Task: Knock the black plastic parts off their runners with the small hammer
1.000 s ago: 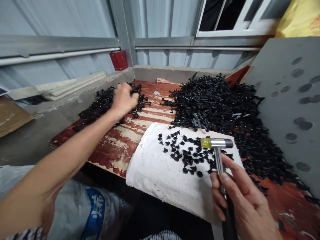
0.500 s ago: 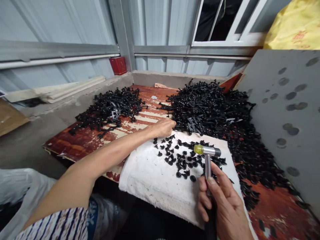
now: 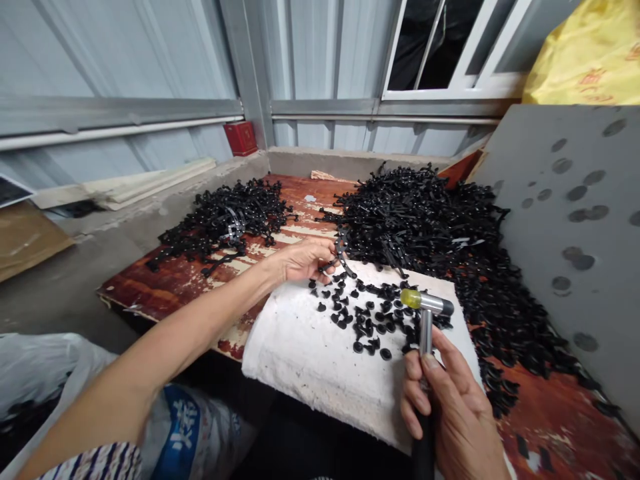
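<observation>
My right hand [image 3: 450,407] grips the black handle of a small metal hammer [image 3: 427,305] with a yellow face, held upright over a white foam block [image 3: 310,360]. Several small black plastic pieces [image 3: 365,317] lie scattered on the block. My left hand [image 3: 303,259] reaches across the block's far edge, its fingers pinched on a curved black plastic strip [image 3: 341,252] pulled from the large black heap [image 3: 430,227] on the right. A smaller black heap [image 3: 225,217] lies at the left of the red board [image 3: 180,277].
A grey panel [image 3: 575,220] with round marks leans at the right. A red box [image 3: 241,137] stands on the concrete ledge at the back. A printed sack [image 3: 185,433] sits below the board's near edge. A yellow bag [image 3: 590,60] is at top right.
My left hand went from the left heap across to the right heap and now holds a black strip at the block's edge. The hammer has stayed nearly where it was.
</observation>
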`<control>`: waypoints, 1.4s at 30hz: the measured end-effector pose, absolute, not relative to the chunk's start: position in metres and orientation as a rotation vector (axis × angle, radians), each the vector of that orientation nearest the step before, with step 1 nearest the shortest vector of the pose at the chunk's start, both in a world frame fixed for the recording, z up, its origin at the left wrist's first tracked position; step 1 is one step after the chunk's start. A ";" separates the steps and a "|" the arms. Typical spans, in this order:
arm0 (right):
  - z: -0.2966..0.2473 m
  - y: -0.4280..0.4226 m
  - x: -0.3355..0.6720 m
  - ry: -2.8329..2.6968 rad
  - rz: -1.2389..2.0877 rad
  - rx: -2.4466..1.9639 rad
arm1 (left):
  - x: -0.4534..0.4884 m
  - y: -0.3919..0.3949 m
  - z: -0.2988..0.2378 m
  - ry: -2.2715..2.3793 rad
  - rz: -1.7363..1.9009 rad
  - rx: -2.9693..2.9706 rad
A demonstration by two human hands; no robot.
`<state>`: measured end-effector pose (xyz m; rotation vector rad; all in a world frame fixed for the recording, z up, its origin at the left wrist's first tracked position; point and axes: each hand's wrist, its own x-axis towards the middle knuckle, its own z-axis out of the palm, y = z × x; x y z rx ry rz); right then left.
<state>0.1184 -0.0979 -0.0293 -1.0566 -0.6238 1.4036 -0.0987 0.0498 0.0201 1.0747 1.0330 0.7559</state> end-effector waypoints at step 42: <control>-0.043 -0.097 0.124 -0.741 1.382 -1.177 | -0.135 -0.019 0.002 1.407 0.724 1.060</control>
